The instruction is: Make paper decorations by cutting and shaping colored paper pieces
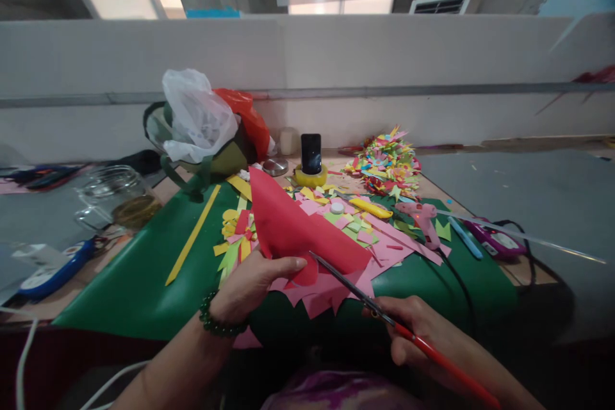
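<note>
My left hand [262, 278], a dark green bead bracelet on its wrist, pinches a sheet of red paper [307, 224] between the thumb and the fingers behind it. The sheet stands tilted above the table, its lower edge curved near my thumb. My right hand [418, 327] grips long scissors [353, 288] with red handles and slim metal blades. Their tip meets the red paper just right of my left thumb. Under the paper lie pink paper pieces [312, 304] with jagged edges. Fingers behind the sheet are hidden.
A green mat [139, 282] covers the table, with a yellow strip [192, 237] on it. Right of the scraps lie a yellow cutter [371, 207] and a pink glue gun [423, 221] with its cord. Behind stand a phone [311, 154], a bag [225, 157] and a glass jar [115, 195].
</note>
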`<state>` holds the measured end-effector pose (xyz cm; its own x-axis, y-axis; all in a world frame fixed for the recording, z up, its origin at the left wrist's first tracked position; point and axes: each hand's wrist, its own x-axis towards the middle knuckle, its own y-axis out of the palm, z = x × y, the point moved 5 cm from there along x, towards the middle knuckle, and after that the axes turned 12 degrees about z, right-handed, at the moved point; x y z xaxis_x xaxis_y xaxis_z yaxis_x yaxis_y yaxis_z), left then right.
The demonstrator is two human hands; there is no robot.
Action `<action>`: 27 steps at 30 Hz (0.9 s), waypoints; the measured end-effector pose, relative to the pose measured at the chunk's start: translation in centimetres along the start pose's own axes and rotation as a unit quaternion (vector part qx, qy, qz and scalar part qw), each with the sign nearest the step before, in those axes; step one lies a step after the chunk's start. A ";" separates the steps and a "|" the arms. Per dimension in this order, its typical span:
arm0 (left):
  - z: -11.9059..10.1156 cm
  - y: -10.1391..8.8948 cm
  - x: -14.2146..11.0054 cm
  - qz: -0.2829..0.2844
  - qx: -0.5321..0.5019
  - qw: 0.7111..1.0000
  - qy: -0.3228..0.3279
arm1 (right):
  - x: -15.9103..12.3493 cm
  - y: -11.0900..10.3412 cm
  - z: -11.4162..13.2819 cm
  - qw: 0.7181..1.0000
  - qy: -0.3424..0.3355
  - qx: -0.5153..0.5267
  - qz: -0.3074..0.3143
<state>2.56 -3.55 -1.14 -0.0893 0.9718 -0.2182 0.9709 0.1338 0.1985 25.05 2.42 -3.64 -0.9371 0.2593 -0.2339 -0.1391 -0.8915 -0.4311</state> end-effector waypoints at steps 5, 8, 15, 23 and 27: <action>-0.6 0.1 0.4 0.008 -0.018 1.000 0.019 | -0.2 -0.1 -0.3 1.000 0.017 -0.008 0.003; -1.1 0.3 0.4 0.009 -0.011 1.000 0.011 | -0.3 -0.3 -0.2 1.000 0.013 -0.019 0.007; -2.1 0.7 0.5 0.040 0.017 0.999 0.016 | -0.5 -0.3 -0.1 1.000 -0.010 0.000 0.026; -2.1 1.4 0.4 0.076 0.059 0.995 -0.040 | -0.3 -0.6 0.6 1.000 0.002 -0.001 0.029; -2.2 1.7 0.6 0.090 0.071 0.992 -0.051 | -0.3 -0.9 0.4 0.999 0.016 0.002 0.029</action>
<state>3.72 -2.35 1.19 0.1034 0.9517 -0.2890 0.9914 -0.0753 0.1069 25.27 2.97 -2.83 -0.9331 0.2190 -0.2854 -0.0863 -0.9065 -0.4132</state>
